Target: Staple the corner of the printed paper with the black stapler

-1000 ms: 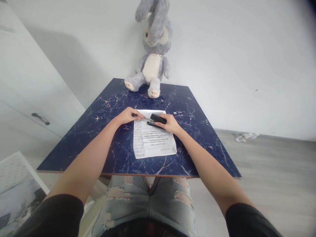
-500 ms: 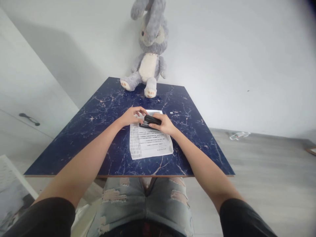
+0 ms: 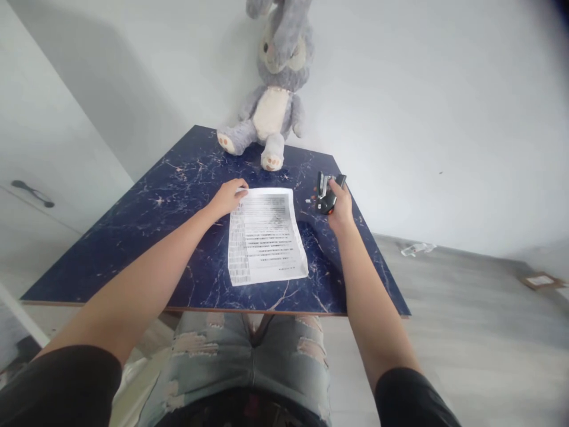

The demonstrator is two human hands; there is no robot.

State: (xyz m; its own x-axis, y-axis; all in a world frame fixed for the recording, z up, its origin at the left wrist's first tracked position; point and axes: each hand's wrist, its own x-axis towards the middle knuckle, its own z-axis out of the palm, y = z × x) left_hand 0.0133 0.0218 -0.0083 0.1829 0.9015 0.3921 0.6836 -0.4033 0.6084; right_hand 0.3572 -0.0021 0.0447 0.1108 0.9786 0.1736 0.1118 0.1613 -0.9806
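Printed paper sheets (image 3: 271, 237) lie on the dark blue marbled table (image 3: 146, 237), their lower right corner slightly curled. My left hand (image 3: 231, 196) pinches the upper left corner of the paper between thumb and fingers. Over the right part of the table, my right hand (image 3: 341, 201) is closed round a black stapler (image 3: 327, 198), which is tilted with its jaws apart. A small white piece (image 3: 308, 201) lies on the table between the paper and the stapler.
A grey plush rabbit (image 3: 272, 112) sits at the table's back edge against the wall. A white cabinet with a dark handle (image 3: 33, 194) stands at the left. On the floor at the right are clear plastic (image 3: 418, 249) and a brown-framed item (image 3: 542, 280).
My right hand has carried the stapler off the paper to the right and turned it. My left hand has moved slightly left and up, and now grips the paper's corner.
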